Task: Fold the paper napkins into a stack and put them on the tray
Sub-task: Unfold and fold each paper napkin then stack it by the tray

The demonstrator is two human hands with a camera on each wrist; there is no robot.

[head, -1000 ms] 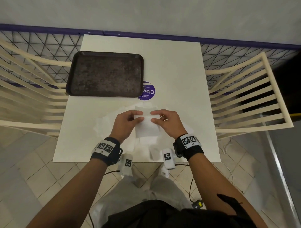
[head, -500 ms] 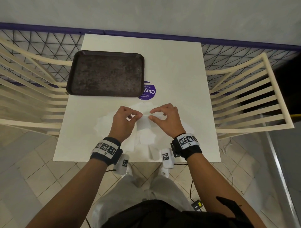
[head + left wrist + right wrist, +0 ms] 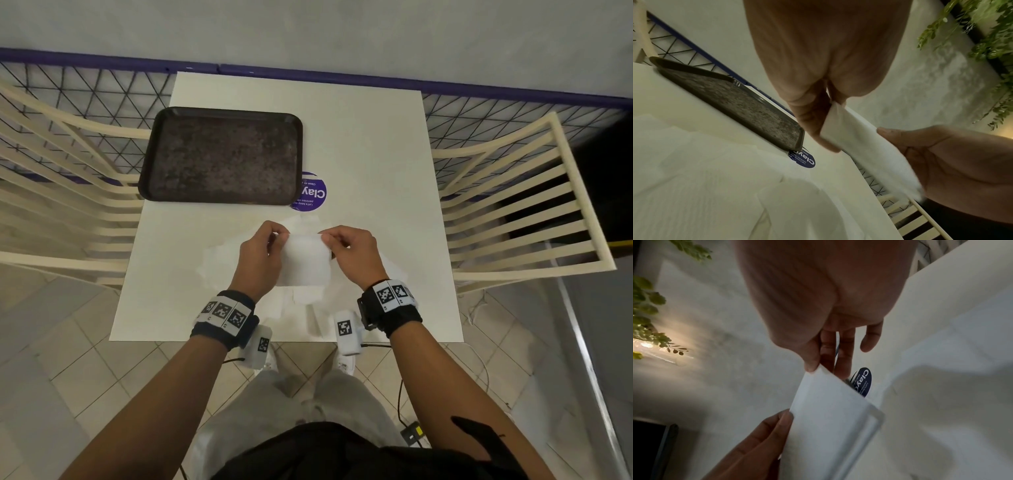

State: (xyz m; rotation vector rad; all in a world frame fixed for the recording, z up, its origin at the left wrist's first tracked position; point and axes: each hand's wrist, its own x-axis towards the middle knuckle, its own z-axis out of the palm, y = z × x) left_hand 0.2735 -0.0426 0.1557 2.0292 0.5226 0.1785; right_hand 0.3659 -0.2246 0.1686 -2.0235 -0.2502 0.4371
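A white paper napkin (image 3: pixel 303 260) hangs above the table between both hands, held by its top corners. My left hand (image 3: pixel 263 250) pinches the upper left corner; in the left wrist view the thumb and fingers clamp the napkin (image 3: pixel 857 138). My right hand (image 3: pixel 349 250) pinches the upper right corner, its thumb on the napkin (image 3: pixel 830 415) in the right wrist view. More white napkins (image 3: pixel 222 257) lie loose on the table under and around the hands. The dark tray (image 3: pixel 222 154) sits bare at the far left of the table.
The white table (image 3: pixel 370 154) has a round blue sticker (image 3: pixel 313 195) by the tray's near right corner. Cream slatted chairs (image 3: pixel 513 212) flank both sides. A black wire fence (image 3: pixel 102 96) and a grey wall stand behind.
Both hands lifted the napkin off the table and now hold it hanging by its top corners; a second ago it lay lower under the fingers.
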